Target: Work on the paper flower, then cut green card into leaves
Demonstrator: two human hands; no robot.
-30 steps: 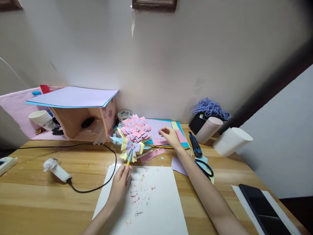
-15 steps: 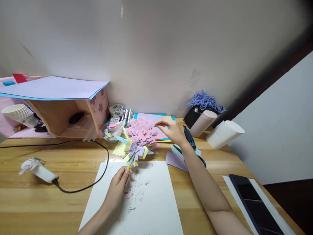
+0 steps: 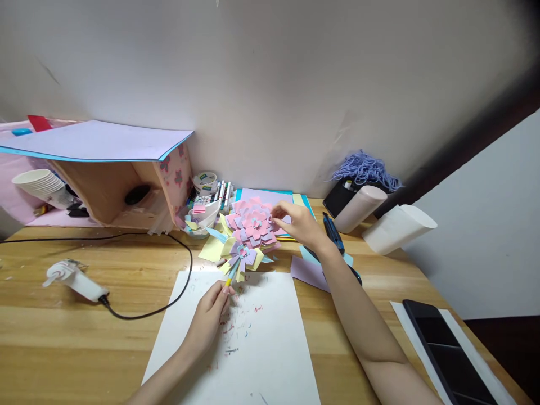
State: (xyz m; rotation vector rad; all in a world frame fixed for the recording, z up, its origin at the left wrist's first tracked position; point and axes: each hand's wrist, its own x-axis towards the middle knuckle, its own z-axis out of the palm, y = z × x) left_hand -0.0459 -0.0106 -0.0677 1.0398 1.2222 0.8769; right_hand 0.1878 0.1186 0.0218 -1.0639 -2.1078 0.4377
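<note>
My left hand [image 3: 214, 309] is closed round the yellow and blue stem [image 3: 231, 275] of a handmade paper flower. At the top is a large pink and lilac paper bloom [image 3: 253, 223], its layers of petals spread wide. Just below it, on the same stem, sits a smaller lilac and yellow bloom [image 3: 243, 253] with a pink centre. My right hand [image 3: 297, 224] reaches in from the right, thumb and fingertips brought together at the large bloom's right-hand petals. The fingertips partly cover what they pinch. Beneath my left hand lies a white sheet [image 3: 270, 360] with red and blue marks.
At left, a hot glue gun [image 3: 76, 281] trails a black cable [image 3: 139, 318]. Behind stand a pink box [image 3: 177, 180] and a tub of paper scraps [image 3: 200, 222]. A box cutter [image 3: 333, 233], lilac paper [image 3: 307, 273] and a phone [image 3: 447, 349] lie at right.
The whole scene has shifted slightly right and up in view. Both hands keep their places on the flower, my right hand still at the large bloom's right edge.
</note>
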